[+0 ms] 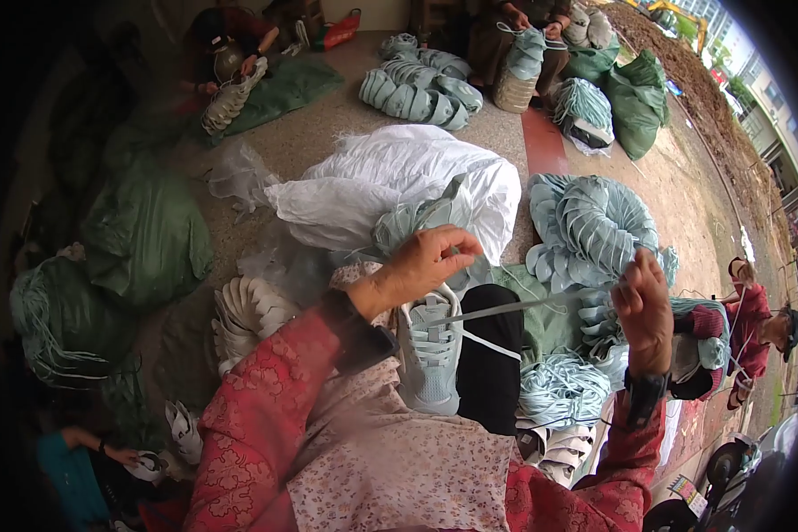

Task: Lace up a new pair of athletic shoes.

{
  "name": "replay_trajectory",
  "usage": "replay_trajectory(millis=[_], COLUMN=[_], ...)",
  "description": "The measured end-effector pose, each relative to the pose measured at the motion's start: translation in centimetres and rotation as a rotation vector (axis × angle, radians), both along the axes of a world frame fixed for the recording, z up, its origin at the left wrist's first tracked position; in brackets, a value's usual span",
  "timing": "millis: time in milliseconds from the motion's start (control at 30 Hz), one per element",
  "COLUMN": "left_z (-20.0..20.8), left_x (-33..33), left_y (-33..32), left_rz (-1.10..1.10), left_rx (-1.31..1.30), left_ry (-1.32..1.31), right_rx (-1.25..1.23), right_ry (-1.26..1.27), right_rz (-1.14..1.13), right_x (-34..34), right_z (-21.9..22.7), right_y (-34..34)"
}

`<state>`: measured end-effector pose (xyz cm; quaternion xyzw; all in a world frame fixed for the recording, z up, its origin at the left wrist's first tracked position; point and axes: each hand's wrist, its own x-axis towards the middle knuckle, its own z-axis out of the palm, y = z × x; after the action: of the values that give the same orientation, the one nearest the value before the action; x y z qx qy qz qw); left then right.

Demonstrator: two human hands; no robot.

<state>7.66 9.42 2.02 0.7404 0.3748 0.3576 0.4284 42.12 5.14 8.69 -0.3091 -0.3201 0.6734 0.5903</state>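
Pinching a pale grey shoelace (523,307), the person's right hand (647,306) holds it taut, off to the right of a pale grey sneaker upper (431,350). The sneaker upper rests at the lap, its toe toward the floral apron (408,470), and the shoelace runs from its eyelet rows up to the right fingertips. A looser white strand (492,345) lies across the black trouser leg (488,377) just beside it. The left hand (436,263) is bent over the collar end, thumb near the curled forefinger; whether it grips anything I cannot tell. Beyond it, light blue-grey uppers (426,213) lean against a white sack (390,173). At the right, a coiled stack of blue-grey uppers (598,226) sits behind a bundle of pale laces (563,390), while cream uppers (250,319) fan out near the left forearm. Green sacks (155,235) slump farther left, and at the top a co-worker's hands (536,27) hold up the laces of another upper (525,55)
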Motion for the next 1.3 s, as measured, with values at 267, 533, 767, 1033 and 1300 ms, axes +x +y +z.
replay_trajectory(millis=[267, 533, 767, 1033, 1300], left_z=[-3.1, 0.9, -2.3, -3.7, 0.9], left_x=[2.2, -3.7, -17.4, -23.9, -13.1], left_y=[-2.8, -3.2, -8.2, -16.4, -10.9], left_rz=[-0.634, -0.116, 0.550, 0.642, 0.194], left_rx=[0.173, -0.595, -0.695, -0.890, -0.349], left_ry=[0.691, -0.199, -0.820, -0.014, 0.146], right_rx=[0.533, 0.189, -0.097, -0.209, -0.216], right_ry=[-0.065, -0.048, -0.179, -0.120, -0.255], right_rz=[0.681, -0.016, -0.130, -0.175, -0.165], right_x=[-4.7, -2.2, 1.2, 0.7, 0.3], right_z=[6.5, 1.9, -4.8, -5.2, -9.0], right_y=[-5.3, -1.9, 2.7, 4.4, 5.1])
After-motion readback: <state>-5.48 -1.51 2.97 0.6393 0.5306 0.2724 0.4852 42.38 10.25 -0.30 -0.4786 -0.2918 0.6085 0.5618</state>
